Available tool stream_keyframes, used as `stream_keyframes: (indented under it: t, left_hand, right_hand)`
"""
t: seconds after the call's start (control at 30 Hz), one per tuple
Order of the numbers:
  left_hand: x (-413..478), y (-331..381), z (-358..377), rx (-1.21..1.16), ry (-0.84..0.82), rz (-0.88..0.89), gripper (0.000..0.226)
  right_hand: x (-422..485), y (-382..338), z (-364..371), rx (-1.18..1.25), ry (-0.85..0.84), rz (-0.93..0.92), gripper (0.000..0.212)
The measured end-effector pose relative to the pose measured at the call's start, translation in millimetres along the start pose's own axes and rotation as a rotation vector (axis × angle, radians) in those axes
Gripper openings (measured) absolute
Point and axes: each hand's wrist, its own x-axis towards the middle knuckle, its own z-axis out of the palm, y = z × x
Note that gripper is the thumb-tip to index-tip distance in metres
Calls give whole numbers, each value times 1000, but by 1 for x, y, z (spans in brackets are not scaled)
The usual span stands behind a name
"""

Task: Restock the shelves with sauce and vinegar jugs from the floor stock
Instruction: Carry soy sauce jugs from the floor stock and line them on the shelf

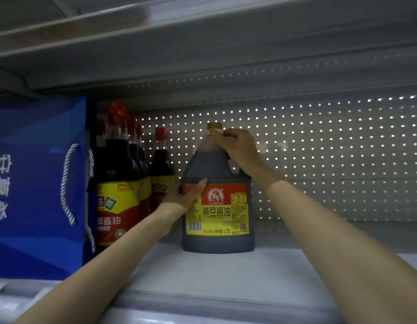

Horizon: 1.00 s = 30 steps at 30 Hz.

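Head view into a store shelf [221, 272]: at the left edge stands a blue gift bag [37, 183] with rope handles. Just right of it is a cluster of dark soy sauce bottles [120, 183] with red caps and yellow-and-red labels, lined from near to far. Right of the bottles, the left hand [186, 195] clasps the left side of a soy sauce jug [218, 206], thumb laid across the top corner of its label. The jug stands upright on the shelf, toward the far side, its yellow-and-red label facing the camera and its gold cap [214, 125] on. The right hand [238, 150] is clenched round the handle at the jug's shoulder, just below the cap. Right of the jug, the shelf runs on before a perforated back panel [343, 148], light showing through its holes.
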Motion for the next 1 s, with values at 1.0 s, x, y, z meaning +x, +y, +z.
stream_keyframes:
  t: [1.0]
  left_hand:
    - [-52,12,15,1184,99,725,69]
  right_hand:
    - [-189,-29,-164,-1410,-262,321,72]
